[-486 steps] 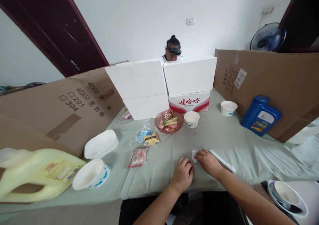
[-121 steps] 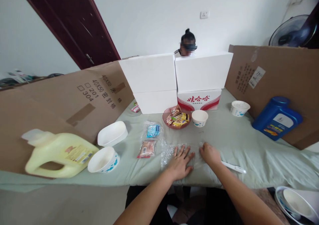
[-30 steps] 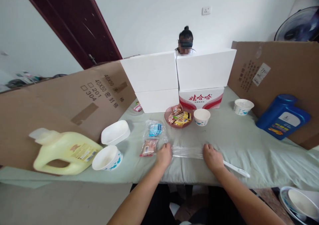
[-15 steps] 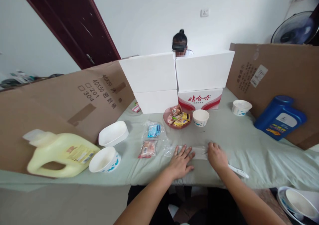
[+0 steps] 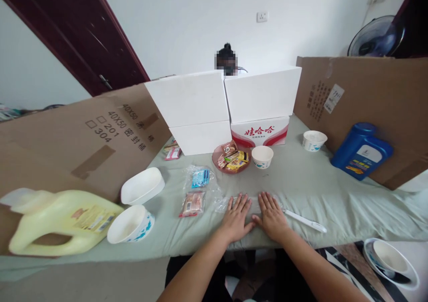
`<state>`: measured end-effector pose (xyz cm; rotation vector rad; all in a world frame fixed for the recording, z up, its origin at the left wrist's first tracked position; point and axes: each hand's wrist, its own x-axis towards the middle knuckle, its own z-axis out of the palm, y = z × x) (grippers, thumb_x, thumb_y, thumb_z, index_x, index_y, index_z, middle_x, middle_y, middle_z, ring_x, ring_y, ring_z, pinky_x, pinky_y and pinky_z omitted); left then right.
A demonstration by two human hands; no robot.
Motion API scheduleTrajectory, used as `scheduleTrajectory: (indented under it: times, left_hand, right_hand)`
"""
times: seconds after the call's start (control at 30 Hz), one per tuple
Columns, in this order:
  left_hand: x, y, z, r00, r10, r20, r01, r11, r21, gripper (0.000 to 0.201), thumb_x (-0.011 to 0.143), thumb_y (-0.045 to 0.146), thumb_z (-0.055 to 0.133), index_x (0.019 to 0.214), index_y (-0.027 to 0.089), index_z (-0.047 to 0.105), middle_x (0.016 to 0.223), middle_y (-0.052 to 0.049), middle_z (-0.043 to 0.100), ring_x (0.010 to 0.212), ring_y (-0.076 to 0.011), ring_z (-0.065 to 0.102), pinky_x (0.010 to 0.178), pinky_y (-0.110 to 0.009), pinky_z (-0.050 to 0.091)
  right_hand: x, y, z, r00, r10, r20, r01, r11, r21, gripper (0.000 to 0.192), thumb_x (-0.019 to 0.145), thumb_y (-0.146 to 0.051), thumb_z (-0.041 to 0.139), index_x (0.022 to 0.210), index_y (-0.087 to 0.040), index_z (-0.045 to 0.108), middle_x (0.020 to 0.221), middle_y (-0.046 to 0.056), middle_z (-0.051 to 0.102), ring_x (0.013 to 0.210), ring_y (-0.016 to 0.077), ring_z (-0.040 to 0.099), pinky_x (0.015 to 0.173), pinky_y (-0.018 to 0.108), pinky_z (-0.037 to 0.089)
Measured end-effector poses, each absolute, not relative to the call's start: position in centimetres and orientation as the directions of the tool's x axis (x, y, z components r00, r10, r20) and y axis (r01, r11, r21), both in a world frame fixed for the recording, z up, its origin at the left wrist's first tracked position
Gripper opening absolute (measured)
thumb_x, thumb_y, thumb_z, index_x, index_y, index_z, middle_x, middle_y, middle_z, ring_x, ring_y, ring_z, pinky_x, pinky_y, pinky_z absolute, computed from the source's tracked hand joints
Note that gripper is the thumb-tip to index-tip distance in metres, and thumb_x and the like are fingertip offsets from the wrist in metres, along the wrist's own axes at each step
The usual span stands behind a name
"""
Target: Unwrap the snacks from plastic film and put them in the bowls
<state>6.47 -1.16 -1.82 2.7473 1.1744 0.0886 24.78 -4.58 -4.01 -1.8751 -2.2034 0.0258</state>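
Your left hand (image 5: 235, 222) and right hand (image 5: 272, 219) lie flat, fingers extended, grasping nothing. The clear plastic strip (image 5: 220, 205) lies on the cloth (image 5: 287, 177) beneath both hands' fingers, neither nearer. Its long axis runs left to right; the left end points toward the packet (image 5: 193, 203).

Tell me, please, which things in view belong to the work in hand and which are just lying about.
In hand, as far as I can judge:
clear plastic film, lying under the left hand and the right hand

Apparently just lying about:
slim white tool beside the right hand
blue packet
pink packet
snack bowl
paper bowl beside it
yellow jug
blue jug
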Motion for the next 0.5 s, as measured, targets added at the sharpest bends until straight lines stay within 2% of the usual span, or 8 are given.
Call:
scheduleTrajectory:
  times: [0.1,0.17,0.27,0.33,0.4,0.5]
  left_hand:
    - [5.7,-0.9,-1.9,0.593,0.805,0.002,0.796,-0.586,0.154,0.073,0.088,0.062,0.043,0.149,0.028,0.023,0.158,-0.006,0.016,0.145,-0.0341,0.007,0.114,-0.060,0.009]
    - [4.4,-0.3,-1.9,0.471,0.882,0.002,0.873,-0.467,0.142,0.068,0.089,0.061,0.040,0.148,0.029,0.028,0.158,-0.006,0.019,0.144,-0.0373,0.008,0.113,-0.062,0.010]
    - [1.9,1.0,-1.9,0.210,0.977,0.018,0.972,-0.211,0.101,0.067,0.092,0.055,0.039,0.147,0.018,0.033,0.155,-0.015,0.024,0.141,-0.0420,0.016,0.111,-0.062,0.017]
    - [0.7,1.6,-1.8,0.071,0.995,0.071,0.995,-0.076,0.069,0.065,0.093,0.048,0.039,0.142,0.007,0.038,0.150,-0.022,0.032,0.138,-0.0422,0.026,0.109,-0.058,0.024]
    - [0.4,1.6,-1.5,0.055,0.984,0.170,0.996,-0.065,0.055,0.058,0.093,0.040,0.041,0.136,0.002,0.045,0.143,-0.025,0.041,0.134,-0.0395,0.034,0.108,-0.053,0.029]
    - [1.3,0.6,-1.1,0.195,0.919,0.343,0.968,-0.237,0.086,0.041,0.090,0.028,0.046,0.124,0.007,0.057,0.132,-0.020,0.053,0.128,-0.0335,0.043,0.106,-0.047,0.035]
  right_hand:
    - [25.3,-4.8,-3.7,-0.074,0.987,0.142,0.983,0.096,-0.159,0.079,0.088,-0.059,0.043,0.144,-0.005,0.034,0.151,0.020,0.028,0.141,0.0362,0.021,0.112,0.053,0.020]
    - [25.3,-5.0,-3.5,-0.044,0.991,0.127,0.988,0.062,-0.143,0.079,0.087,-0.060,0.044,0.145,-0.008,0.033,0.152,0.019,0.028,0.141,0.0387,0.018,0.112,0.056,0.016]
    - [25.0,-5.1,-3.3,-0.027,0.994,0.108,0.991,0.041,-0.129,0.077,0.087,-0.059,0.044,0.146,-0.010,0.034,0.153,0.018,0.027,0.141,0.0395,0.017,0.111,0.057,0.014]
    - [24.9,-5.0,-3.1,-0.026,0.995,0.096,0.990,0.039,-0.134,0.076,0.088,-0.058,0.045,0.145,-0.010,0.034,0.153,0.018,0.028,0.141,0.0393,0.018,0.111,0.057,0.014]
    - [25.1,-4.7,-2.6,-0.024,0.997,0.076,0.987,0.036,-0.159,0.070,0.089,-0.054,0.044,0.144,-0.011,0.038,0.151,0.017,0.031,0.141,0.0386,0.020,0.110,0.057,0.016]
    - [26.0,-4.0,-1.4,0.004,0.998,0.060,0.975,0.010,-0.221,0.051,0.095,-0.043,0.036,0.134,-0.014,0.052,0.144,0.014,0.045,0.136,0.0335,0.033,0.107,0.050,0.026]
